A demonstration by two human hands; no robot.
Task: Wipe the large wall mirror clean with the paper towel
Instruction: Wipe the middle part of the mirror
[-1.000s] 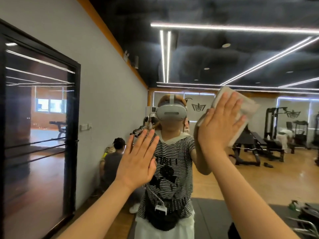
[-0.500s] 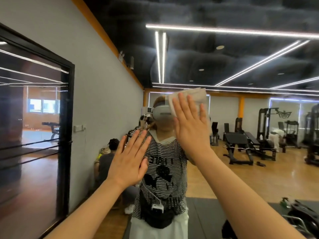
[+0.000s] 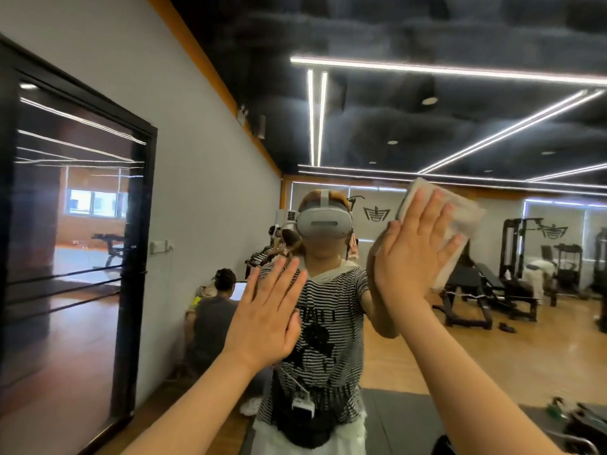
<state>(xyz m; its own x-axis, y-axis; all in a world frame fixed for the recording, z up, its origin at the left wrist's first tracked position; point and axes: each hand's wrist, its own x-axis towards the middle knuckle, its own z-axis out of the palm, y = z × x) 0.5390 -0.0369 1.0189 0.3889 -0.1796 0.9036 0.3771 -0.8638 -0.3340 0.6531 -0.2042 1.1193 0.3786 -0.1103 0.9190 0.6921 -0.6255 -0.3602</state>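
The large wall mirror (image 3: 427, 339) fills my view and gives back a gym with a black ceiling, strip lights (image 3: 315, 116), weight benches (image 3: 473, 290) on a wooden floor, a person sitting (image 3: 213, 310) by the grey wall and a dark-framed doorway (image 3: 75, 224) to my left. My right hand (image 3: 410, 247) presses the folded paper towel (image 3: 460, 218) flat on the glass with straight, spread fingers (image 3: 433, 205), up beside my reflected headset (image 3: 323, 223). My left hand (image 3: 266, 316) lies flat and open on the mirror lower down, over my striped shirt's reflection, holding nothing.
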